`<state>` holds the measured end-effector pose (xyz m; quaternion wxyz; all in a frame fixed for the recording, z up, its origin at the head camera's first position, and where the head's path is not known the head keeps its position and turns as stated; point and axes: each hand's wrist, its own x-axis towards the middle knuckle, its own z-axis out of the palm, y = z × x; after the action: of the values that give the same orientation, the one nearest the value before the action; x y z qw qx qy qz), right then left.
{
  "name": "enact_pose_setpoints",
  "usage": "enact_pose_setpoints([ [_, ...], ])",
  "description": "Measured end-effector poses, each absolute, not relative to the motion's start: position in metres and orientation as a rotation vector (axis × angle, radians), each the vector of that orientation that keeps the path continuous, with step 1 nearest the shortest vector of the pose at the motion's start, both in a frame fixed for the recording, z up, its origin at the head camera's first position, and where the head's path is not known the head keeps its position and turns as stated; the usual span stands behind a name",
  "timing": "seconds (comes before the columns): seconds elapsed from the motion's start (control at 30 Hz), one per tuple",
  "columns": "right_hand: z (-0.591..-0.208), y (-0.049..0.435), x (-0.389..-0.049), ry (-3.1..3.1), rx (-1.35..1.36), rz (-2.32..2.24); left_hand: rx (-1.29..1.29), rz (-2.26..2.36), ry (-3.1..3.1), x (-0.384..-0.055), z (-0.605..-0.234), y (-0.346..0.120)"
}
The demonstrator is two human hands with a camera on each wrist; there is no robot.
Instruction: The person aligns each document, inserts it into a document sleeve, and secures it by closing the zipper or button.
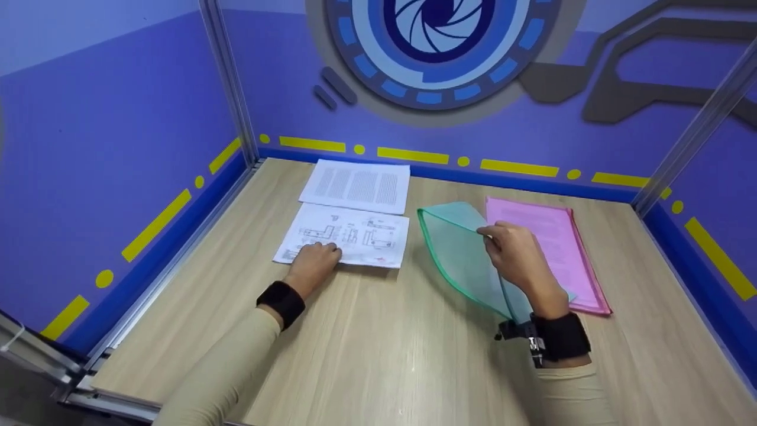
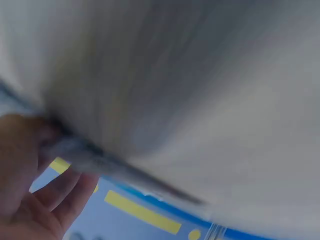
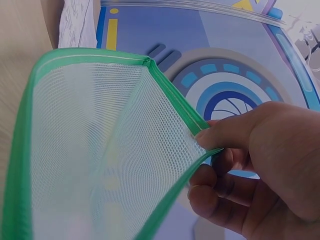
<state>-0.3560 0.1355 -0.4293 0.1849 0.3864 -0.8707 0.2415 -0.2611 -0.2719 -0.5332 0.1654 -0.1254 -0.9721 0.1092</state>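
Note:
My right hand (image 1: pixel 517 257) pinches the upper rim of a green mesh document pouch (image 1: pixel 458 251) between thumb and fingers. The pouch is raised at an angle, and its green-bound mouth (image 3: pixel 100 56) gapes in the right wrist view. My left hand (image 1: pixel 313 266) grips the near edge of a white paper stack (image 1: pixel 355 236) printed with technical drawings. That near edge shows a shadow beneath it. In the left wrist view the left hand's fingers (image 2: pixel 75 195) show beside the blurred edge of the paper.
Behind the drawings lies another white paper (image 1: pixel 358 184) with columns of text. A pink mesh pouch (image 1: pixel 550 248) with printed pages inside lies at the right, partly behind the green one. Purple panels (image 1: pixel 284 89) and metal posts (image 1: pixel 227 77) enclose the wooden table (image 1: pixel 366 349).

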Motion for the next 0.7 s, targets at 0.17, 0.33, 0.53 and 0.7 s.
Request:
enact_pose_setpoints([
  [0.17,-0.428,0.137,-0.357,-2.441,1.064,0.692,-0.263,0.231,-2.785,-0.258,-0.529,-0.265],
  [0.33,-0.429,0.136,-0.357,-2.425,1.047,0.715,-0.223,0.221,-2.736,-0.250,-0.521,-0.270],
  [0.53,-0.428,0.136,-0.357,-2.396,1.010,0.712,-0.264,0.103,-2.475,-0.247,-0.506,-0.283],
  [0.7,-0.428,0.138,-0.358,-2.365,0.968,0.734,-0.296,-0.119,-2.343,-0.242,-0.489,-0.285],
])
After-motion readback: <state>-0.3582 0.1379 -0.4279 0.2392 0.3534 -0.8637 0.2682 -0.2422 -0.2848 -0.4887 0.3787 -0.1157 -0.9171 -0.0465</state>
